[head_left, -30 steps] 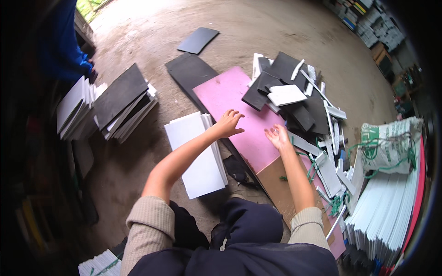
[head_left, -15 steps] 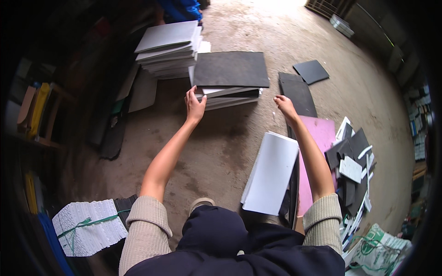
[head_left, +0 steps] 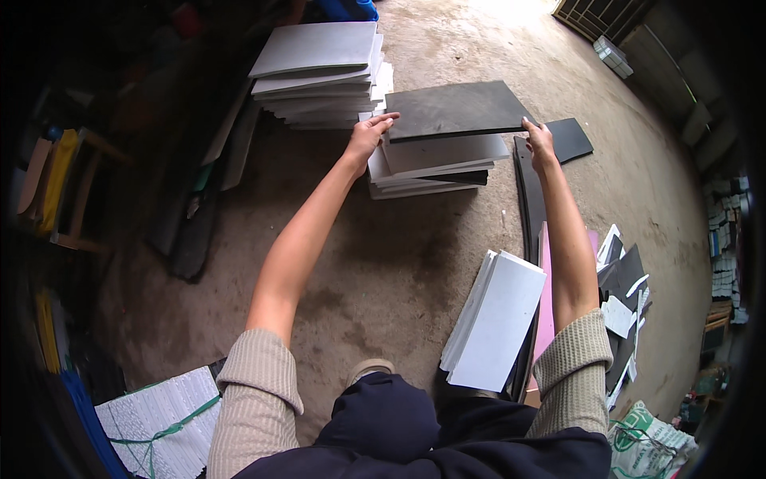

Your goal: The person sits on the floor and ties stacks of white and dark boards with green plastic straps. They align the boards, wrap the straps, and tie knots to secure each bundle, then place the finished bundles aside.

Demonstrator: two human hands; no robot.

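Bare, stained concrete floor [head_left: 383, 263] fills the head view, with dim clutter along the left edge and brighter ground toward the top right. Compared with half a second ago, the flat dark grey rectangular foam sheet [head_left: 455, 110] no longer lies flush on the mixed grey-and-white stack of sheets [head_left: 435, 164]; its near edge now stands clear of the stack, showing the lighter grey sheet beneath it. Judged from this, the sheet is in the course of being placed on or lifted off the stack; which of the two cannot be told. The left hand [head_left: 367, 137] grips the sheet's left edge, fingers curled over the top surface. The right hand [head_left: 540, 140] pinches the right corner, thumb uppermost. The sheet looks thin, rigid, matte and uniform in colour, with clean straight edges, and is held nearly level between both outstretched arms. Behind and to the left of it stands a taller stack of pale grey sheets [head_left: 319, 68]. A second dark sheet [head_left: 568, 137] lies flat on the floor just beyond the right hand. Near the person's knees, a bundle of white sheets [head_left: 499, 319] leans against a pink board [head_left: 546, 311]. A tied white bundle with green string [head_left: 159, 419] rests at lower left.
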